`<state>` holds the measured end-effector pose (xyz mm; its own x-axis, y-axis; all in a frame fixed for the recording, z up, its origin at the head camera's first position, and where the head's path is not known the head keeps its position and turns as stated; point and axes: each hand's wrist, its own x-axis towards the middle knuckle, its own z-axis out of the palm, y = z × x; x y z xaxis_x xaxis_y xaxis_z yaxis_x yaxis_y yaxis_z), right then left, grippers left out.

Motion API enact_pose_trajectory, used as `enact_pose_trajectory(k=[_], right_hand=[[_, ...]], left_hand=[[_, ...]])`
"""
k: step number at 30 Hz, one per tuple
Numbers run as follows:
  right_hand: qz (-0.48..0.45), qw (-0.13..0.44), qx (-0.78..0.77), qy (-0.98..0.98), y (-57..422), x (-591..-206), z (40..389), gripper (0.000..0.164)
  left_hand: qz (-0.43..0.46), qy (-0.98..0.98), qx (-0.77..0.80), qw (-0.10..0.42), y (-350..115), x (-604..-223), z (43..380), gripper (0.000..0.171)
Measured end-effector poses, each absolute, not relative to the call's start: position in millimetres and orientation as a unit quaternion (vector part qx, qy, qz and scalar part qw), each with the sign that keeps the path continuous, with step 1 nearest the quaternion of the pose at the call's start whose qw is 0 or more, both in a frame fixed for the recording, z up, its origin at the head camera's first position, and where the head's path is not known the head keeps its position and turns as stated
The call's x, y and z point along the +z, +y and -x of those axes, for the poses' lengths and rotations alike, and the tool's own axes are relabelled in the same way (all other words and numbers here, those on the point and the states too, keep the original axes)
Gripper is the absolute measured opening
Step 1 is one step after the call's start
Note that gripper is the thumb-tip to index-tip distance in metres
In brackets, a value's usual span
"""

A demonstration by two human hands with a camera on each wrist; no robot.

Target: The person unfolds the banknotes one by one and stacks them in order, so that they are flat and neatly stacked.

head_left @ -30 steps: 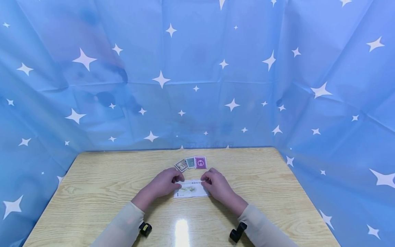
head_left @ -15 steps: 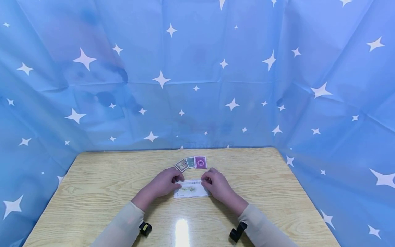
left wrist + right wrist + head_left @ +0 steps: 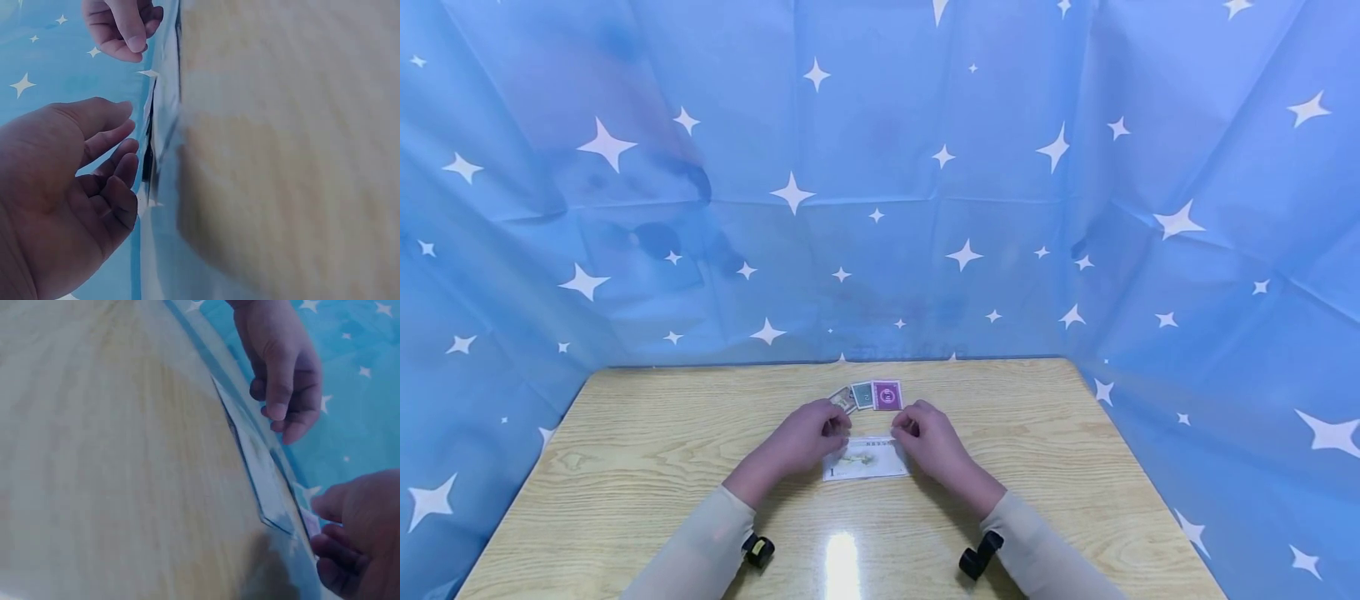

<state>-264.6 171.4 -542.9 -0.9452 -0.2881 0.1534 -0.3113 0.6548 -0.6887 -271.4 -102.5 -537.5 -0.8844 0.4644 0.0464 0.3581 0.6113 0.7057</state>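
Observation:
A pale banknote [image 3: 867,468] printed with a 1 lies flat on the table, and its edge also shows in the right wrist view. Over its left end hovers my left hand [image 3: 805,437], fingers loosely bent, thumb and index finger apart in the left wrist view. My right hand [image 3: 934,442] is above the right end, its fingers bent and holding nothing that I can see. Just beyond the hands lie a purple card-like piece [image 3: 887,396], a green one [image 3: 862,395] and a brownish one [image 3: 844,399], slightly overlapping. The left hand partly hides the brownish one.
The wooden table [image 3: 662,450] has its far edge against a blue star-printed curtain [image 3: 880,167], which also closes off both sides. A bright light reflection [image 3: 842,567] lies on the near tabletop. Black wrist cameras [image 3: 758,550] sit at both cuffs.
Both hands have let go of the banknote's top corners and risen slightly. The left hand now covers part of the brownish piece. The banknote has stayed in place.

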Motion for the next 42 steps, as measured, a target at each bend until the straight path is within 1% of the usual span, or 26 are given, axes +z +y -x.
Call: enact_pose_trajectory(k=[5,10,16,20,26,29,34,42], right_hand=[[-0.152,0.026,0.387,-0.909,173,-537,277,0.006],[-0.138,0.021,0.383,-0.913,173,-536,294,0.016],[-0.127,-0.006,0.358,-0.925,174,-537,317,0.039],[-0.146,-0.024,0.322,-0.935,175,-539,330,0.053],[-0.186,-0.027,0.279,-0.942,176,-539,342,0.062],[-0.202,-0.031,0.267,-0.942,175,-538,346,0.061],[-0.22,-0.038,0.24,-0.945,175,-538,349,0.058],[-0.194,-0.066,0.26,-0.944,176,-540,353,0.061]], left_hand=[[-0.219,0.899,0.375,0.049,-90,-528,283,0.016],[-0.208,0.904,0.373,0.032,-76,-523,300,0.022],[-0.21,0.915,0.346,0.001,-61,-530,322,0.042],[-0.212,0.928,0.307,-0.001,-54,-534,332,0.055],[-0.214,0.946,0.245,0.009,-45,-539,343,0.068],[-0.215,0.95,0.227,0.008,-42,-539,345,0.067],[-0.216,0.951,0.219,0.016,-41,-538,345,0.06],[-0.198,0.951,0.237,0.029,-40,-537,345,0.058]])
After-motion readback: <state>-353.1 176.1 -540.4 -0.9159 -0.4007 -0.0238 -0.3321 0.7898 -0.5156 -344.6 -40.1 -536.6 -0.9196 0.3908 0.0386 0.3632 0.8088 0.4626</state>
